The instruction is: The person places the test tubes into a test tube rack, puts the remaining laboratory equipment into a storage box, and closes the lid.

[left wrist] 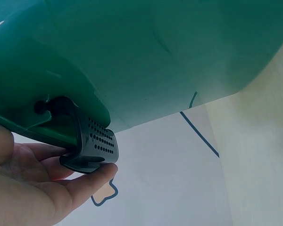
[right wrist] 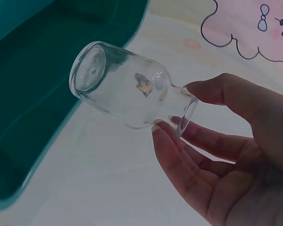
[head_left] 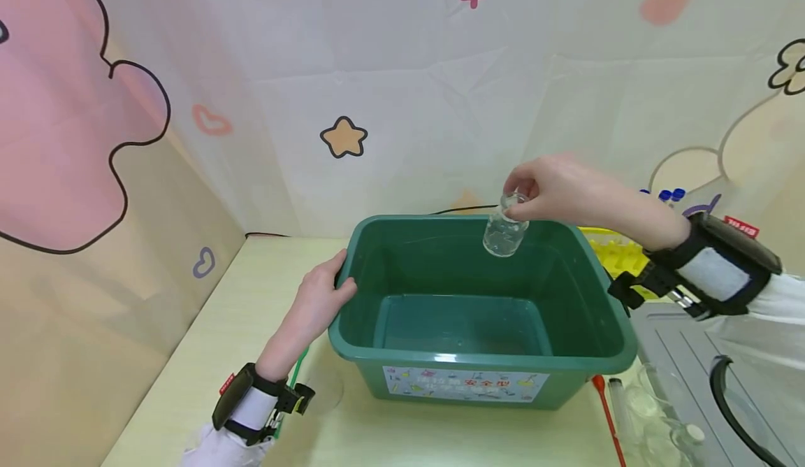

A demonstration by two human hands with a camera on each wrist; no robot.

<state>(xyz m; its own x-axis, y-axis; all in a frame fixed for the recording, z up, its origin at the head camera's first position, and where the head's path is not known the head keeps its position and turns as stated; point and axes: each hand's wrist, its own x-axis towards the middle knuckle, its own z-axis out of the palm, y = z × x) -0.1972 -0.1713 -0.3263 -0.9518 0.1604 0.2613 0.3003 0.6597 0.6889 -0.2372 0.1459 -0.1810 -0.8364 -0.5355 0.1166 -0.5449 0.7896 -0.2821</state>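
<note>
A large green plastic tub [head_left: 352, 352] with a printed label on its front stands on the table. My left hand [head_left: 319, 295] grips its left end, thumb over the rim and fingers at the black slotted handle [left wrist: 97, 142], as the left wrist view shows. My right hand [head_left: 556, 186] pinches a clear glass bottle [head_left: 505, 235] by its short neck. The bottle hangs tilted, base downward, over the back right part of the tub. Its wide body [right wrist: 122, 82] looks see-through and holds no visible contents in the right wrist view.
A yellow rack [head_left: 613, 256] with blue-capped tubes [head_left: 671, 196] stands behind the right arm. On the right are a grey ridged panel [head_left: 660, 320], clear glassware [head_left: 657, 428] and a red stick-like tool [head_left: 606, 411]. A green rod [head_left: 300, 363] lies by the left wrist.
</note>
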